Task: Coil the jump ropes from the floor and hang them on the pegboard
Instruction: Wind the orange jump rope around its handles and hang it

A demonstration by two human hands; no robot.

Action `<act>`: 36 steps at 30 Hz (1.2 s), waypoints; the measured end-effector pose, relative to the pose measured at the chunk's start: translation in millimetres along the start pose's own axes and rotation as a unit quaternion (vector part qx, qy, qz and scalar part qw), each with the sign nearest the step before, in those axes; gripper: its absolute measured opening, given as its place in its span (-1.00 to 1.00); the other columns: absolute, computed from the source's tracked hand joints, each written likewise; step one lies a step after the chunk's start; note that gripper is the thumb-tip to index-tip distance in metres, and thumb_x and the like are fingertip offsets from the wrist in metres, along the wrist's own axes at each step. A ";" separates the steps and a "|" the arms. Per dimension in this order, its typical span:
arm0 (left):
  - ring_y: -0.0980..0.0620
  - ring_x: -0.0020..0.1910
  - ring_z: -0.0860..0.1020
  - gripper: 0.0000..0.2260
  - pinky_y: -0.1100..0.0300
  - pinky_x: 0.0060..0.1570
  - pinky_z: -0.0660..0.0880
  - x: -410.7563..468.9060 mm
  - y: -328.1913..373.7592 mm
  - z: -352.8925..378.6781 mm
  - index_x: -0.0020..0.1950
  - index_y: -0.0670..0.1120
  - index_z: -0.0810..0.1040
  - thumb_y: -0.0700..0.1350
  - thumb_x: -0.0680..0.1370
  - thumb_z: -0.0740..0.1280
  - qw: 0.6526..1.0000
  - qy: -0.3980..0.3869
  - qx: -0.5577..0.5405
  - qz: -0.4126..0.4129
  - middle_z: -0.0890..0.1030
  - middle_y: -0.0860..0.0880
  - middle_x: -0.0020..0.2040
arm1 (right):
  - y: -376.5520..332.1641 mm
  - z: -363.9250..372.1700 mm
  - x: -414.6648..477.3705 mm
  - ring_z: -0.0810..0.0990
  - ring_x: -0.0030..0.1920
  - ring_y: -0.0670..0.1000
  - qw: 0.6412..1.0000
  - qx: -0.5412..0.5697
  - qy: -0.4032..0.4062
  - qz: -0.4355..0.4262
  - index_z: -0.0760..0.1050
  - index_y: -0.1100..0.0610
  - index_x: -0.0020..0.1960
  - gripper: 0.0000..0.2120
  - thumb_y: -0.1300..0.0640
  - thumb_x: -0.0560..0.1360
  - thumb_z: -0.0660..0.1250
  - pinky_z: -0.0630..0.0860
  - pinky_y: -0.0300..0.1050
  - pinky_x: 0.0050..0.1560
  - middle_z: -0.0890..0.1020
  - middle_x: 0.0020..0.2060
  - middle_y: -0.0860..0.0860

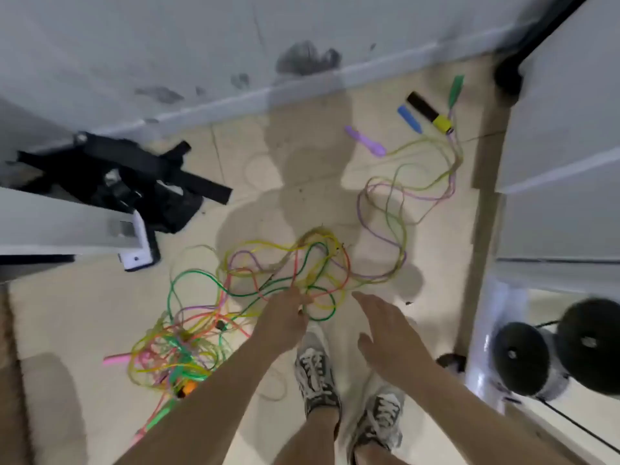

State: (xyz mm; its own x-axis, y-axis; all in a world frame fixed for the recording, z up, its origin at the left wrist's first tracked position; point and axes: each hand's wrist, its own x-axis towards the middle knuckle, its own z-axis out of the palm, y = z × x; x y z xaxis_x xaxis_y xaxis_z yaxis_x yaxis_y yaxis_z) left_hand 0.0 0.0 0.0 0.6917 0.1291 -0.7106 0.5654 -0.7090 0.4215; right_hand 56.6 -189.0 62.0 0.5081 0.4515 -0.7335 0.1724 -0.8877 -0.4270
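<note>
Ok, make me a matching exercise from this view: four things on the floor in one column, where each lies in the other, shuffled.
1. purple handle
2. pink handle
3. black straps
4. dumbbell

A. right edge, low down
B. upper left, by the wall
C. lower left, sticking out of the rope tangle
D. upper right, near the blue handle

Pairs: 1-D, 2-C, 3-B, 4-A.

Home gym corner — dumbbell (550,347), scuffed wall (167,45), tiled floor (84,297).
</note>
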 end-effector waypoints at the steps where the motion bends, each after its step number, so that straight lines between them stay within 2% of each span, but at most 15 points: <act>1: -0.06 0.42 0.30 -0.65 0.29 0.31 0.15 30.1 -8.8 23.3 0.33 -0.05 0.49 -0.23 0.55 0.22 0.999 -0.010 0.026 0.016 0.35 -0.11 0.43 | 10.1 18.2 20.7 0.16 0.48 0.01 1.000 0.017 -0.004 0.000 -0.03 -0.03 0.57 -0.33 0.17 0.55 0.19 0.17 -0.16 0.40 0.16 0.51 -0.06; 5: -0.20 0.50 0.07 -0.53 -0.03 0.40 0.22 140.3 -51.3 101.4 0.42 0.04 0.36 -0.18 0.50 0.23 0.996 -0.042 0.071 -0.023 0.13 -0.22 0.51 | 46.8 83.9 89.9 0.34 0.38 -0.04 0.989 0.141 0.013 0.037 -0.07 -0.15 0.55 -0.26 0.21 0.52 0.21 0.36 -0.11 0.28 0.22 0.48 -0.12; 7: -0.16 0.45 0.17 -0.55 -0.11 0.32 0.29 163.0 -60.6 121.7 0.36 0.07 0.40 -0.15 0.47 0.24 0.994 -0.029 0.092 -0.044 0.23 -0.12 0.43 | 60.2 108.9 107.7 0.40 0.32 -0.03 0.981 0.183 0.010 0.062 -0.09 -0.21 0.53 -0.25 0.20 0.52 0.22 0.40 -0.08 0.24 0.25 0.46 -0.12; 9: -0.01 0.23 0.39 -0.67 0.00 0.18 0.34 163.0 -53.5 122.9 0.22 0.06 0.53 -0.16 0.48 0.24 0.996 0.022 0.051 -0.065 0.40 0.01 0.22 | 65.2 120.3 116.6 0.40 0.33 0.00 0.976 0.204 0.012 0.075 -0.08 -0.19 0.53 -0.25 0.21 0.52 0.23 0.39 -0.06 0.26 0.26 0.46 -0.09; 11: 0.10 -0.12 0.51 -0.79 0.24 -0.09 0.41 145.9 -37.5 105.5 -0.03 0.02 0.64 -0.23 0.48 0.27 0.984 0.041 -0.130 -0.111 0.55 0.08 -0.07 | 56.8 117.4 112.0 0.36 0.35 0.00 0.963 0.254 0.017 0.085 -0.05 -0.22 0.51 -0.24 0.23 0.51 0.26 0.37 -0.03 0.30 0.27 0.45 -0.08; 13: 0.09 -0.35 0.54 -0.79 0.29 -0.32 0.45 113.8 -14.1 72.9 -0.21 -0.06 0.65 -0.33 0.46 0.30 0.920 0.037 -0.358 -0.156 0.62 -0.03 -0.24 | 36.0 96.5 93.9 0.33 0.35 -0.07 0.948 0.303 0.047 0.081 -0.08 -0.39 0.39 -0.16 0.25 0.45 0.32 0.36 -0.02 0.34 0.27 0.38 -0.21; 15: 0.06 -0.40 0.56 -0.76 0.24 -0.31 0.49 69.1 13.9 24.9 -0.24 -0.12 0.63 -0.39 0.47 0.27 0.856 0.047 -0.491 -0.154 0.61 -0.11 -0.33 | 6.7 62.8 69.5 0.26 0.37 -0.14 0.945 0.313 0.080 0.059 -0.18 -0.48 0.31 -0.05 0.18 0.32 0.37 0.32 -0.04 0.38 0.18 0.32 -0.40; 17: 0.07 -0.40 0.55 -0.74 0.23 -0.29 0.48 14.1 51.6 -34.6 -0.24 -0.11 0.64 -0.40 0.47 0.26 0.848 0.053 -0.520 -0.093 0.59 -0.06 -0.39 | -26.7 21.0 42.0 0.19 0.44 -0.11 0.953 0.284 0.107 0.015 -0.27 -0.45 0.37 0.04 0.07 0.23 0.38 0.21 -0.09 0.43 0.14 0.42 -0.32; 19: 0.10 -0.39 0.52 -0.69 0.27 -0.29 0.46 -48.8 89.7 -99.5 -0.23 -0.03 0.67 -0.40 0.45 0.27 0.860 0.062 -0.506 -0.026 0.57 -0.01 -0.42 | -65.1 -28.2 11.2 0.19 0.48 -0.06 0.953 0.263 0.142 -0.054 -0.19 -0.38 0.45 0.04 -0.05 0.22 0.41 0.20 -0.06 0.44 0.18 0.49 -0.14; 23: 0.15 -0.42 0.47 -0.66 0.34 -0.32 0.39 -165.3 145.1 -223.0 -0.19 -0.07 0.68 -0.44 0.43 0.22 0.871 0.122 -0.468 0.082 0.55 0.11 -0.43 | -158.4 -136.3 -65.3 0.44 0.31 -0.17 0.937 0.284 0.106 -0.173 0.31 -0.02 0.41 -0.18 -0.12 0.18 0.45 0.43 -0.02 0.30 0.37 0.28 -0.41; 27: 0.14 -0.42 0.41 -0.66 0.33 -0.39 0.35 -283.8 198.9 -331.5 -0.13 -0.02 0.67 -0.40 0.51 0.21 0.855 0.217 -0.434 0.182 0.62 0.13 -0.33 | -240.4 -223.0 -152.6 0.48 0.10 -0.32 0.938 0.255 0.046 -0.229 0.34 -0.06 0.33 -0.21 -0.02 0.18 0.60 0.39 -0.38 0.07 0.53 0.07 -0.24; 30: 0.20 -0.52 0.34 -0.73 0.38 -0.49 0.27 -375.5 240.7 -396.6 -0.06 -0.14 0.61 -0.40 0.57 0.16 0.827 0.251 -0.423 0.272 0.63 0.13 -0.33 | -288.3 -264.6 -221.0 0.48 0.02 -0.40 0.937 0.233 0.034 -0.259 0.48 0.00 0.15 -0.54 0.13 0.33 0.57 0.32 -0.55 -0.06 0.58 0.03 -0.21; 33: 0.09 -0.46 0.30 -0.77 0.29 -0.45 0.27 -448.5 265.2 -433.2 0.02 -0.12 0.59 -0.35 0.59 0.18 0.784 0.282 -0.438 0.339 0.67 -0.07 -0.11 | -317.8 -273.1 -275.1 0.58 0.00 -0.14 0.937 0.210 0.067 -0.272 0.58 -0.01 -0.07 -0.96 0.04 0.52 0.39 0.46 -0.24 0.13 0.65 -0.07 -0.09; 34: 0.06 -0.44 0.32 -0.79 0.27 -0.42 0.32 -467.6 267.7 -439.8 0.05 -0.11 0.58 -0.33 0.60 0.19 0.767 0.287 -0.454 0.350 0.66 -0.12 -0.07 | -325.7 -271.6 -292.7 0.60 -0.07 -0.09 0.936 0.205 0.083 -0.274 0.58 -0.04 -0.15 -0.88 0.03 0.55 0.32 0.49 -0.11 0.10 0.66 -0.15 -0.08; 36: 0.03 -0.29 0.47 -0.80 0.18 -0.20 0.49 -498.0 264.7 -444.3 0.17 -0.07 0.52 -0.26 0.59 0.25 0.737 0.294 -0.490 0.360 0.65 -0.12 0.02 | -339.2 -268.5 -328.0 0.62 -0.26 -0.07 0.918 0.274 0.110 -0.264 0.57 0.02 -0.23 -0.77 0.10 0.58 0.25 0.54 -0.07 -0.12 0.67 -0.28 -0.02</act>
State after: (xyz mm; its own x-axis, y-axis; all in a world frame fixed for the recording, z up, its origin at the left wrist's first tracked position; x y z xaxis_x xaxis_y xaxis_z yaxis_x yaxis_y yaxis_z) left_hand 4.8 56.1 715.7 0.8831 0.4471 0.1418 -0.1899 0.0644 0.9797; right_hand 58.0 -60.3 589.4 0.6452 0.7222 -0.2491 0.0235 -0.3446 -0.9385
